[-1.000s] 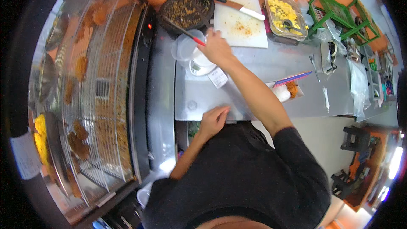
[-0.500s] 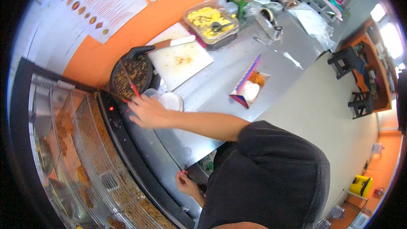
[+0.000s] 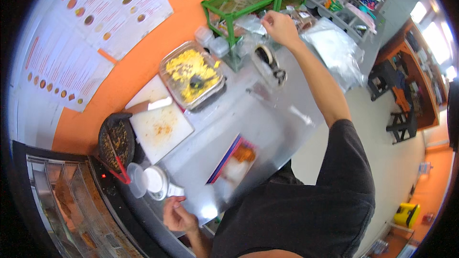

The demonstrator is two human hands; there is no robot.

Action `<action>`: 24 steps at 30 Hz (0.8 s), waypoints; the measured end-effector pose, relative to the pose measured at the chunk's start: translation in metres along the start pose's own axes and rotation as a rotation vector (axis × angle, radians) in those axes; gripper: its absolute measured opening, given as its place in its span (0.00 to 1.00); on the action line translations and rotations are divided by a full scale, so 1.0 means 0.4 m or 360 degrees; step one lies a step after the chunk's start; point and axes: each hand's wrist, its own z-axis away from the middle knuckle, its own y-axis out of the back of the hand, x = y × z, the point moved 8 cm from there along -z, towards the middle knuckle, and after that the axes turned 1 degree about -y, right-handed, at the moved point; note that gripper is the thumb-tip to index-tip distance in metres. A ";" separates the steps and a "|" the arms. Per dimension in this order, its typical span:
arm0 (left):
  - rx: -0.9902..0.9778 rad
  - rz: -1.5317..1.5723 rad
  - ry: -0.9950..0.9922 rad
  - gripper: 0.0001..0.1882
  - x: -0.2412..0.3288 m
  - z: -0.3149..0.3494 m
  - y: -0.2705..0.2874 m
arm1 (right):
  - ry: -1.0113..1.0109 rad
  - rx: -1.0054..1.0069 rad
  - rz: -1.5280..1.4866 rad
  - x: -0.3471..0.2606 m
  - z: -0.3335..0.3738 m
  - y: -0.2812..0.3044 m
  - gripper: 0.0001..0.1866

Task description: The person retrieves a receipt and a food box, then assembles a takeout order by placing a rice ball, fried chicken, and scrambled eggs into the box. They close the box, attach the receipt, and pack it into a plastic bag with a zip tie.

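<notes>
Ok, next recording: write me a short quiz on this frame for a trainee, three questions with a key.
1. Which of the person's hands is raised beside the green rack?
2. True or false: the knife on the white cutting board has a red handle.
3. The red-handled tongs lie:
A. on the green rack
B. across the knife
C. partly over the dark pan

Key:
1. The right hand; the left hand is down near the round white scale.
2. False; the handle is white.
3. C
</notes>
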 end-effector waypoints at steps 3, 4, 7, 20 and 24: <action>0.0274 0.0073 -0.0030 0.09 0.132 -0.045 -0.136 | 0.0053 -0.0022 0.0266 0.136 -0.277 -0.122 0.13; 0.0344 0.0021 -0.0066 0.09 0.182 -0.051 -0.180 | 0.0050 -0.0082 0.0356 0.166 -0.350 -0.163 0.13; 0.0298 0.0121 0.0095 0.09 0.288 -0.037 -0.318 | -0.0160 -0.0407 0.0399 0.253 -0.453 -0.281 0.12; 0.0114 0.0350 0.0350 0.14 0.426 -0.190 -0.950 | 0.1336 -0.1187 -0.1374 -0.027 0.112 -0.038 0.10; -0.0735 0.0366 0.0728 0.11 0.326 -0.114 -1.035 | 0.0915 -0.1959 -0.1652 0.062 0.289 0.001 0.15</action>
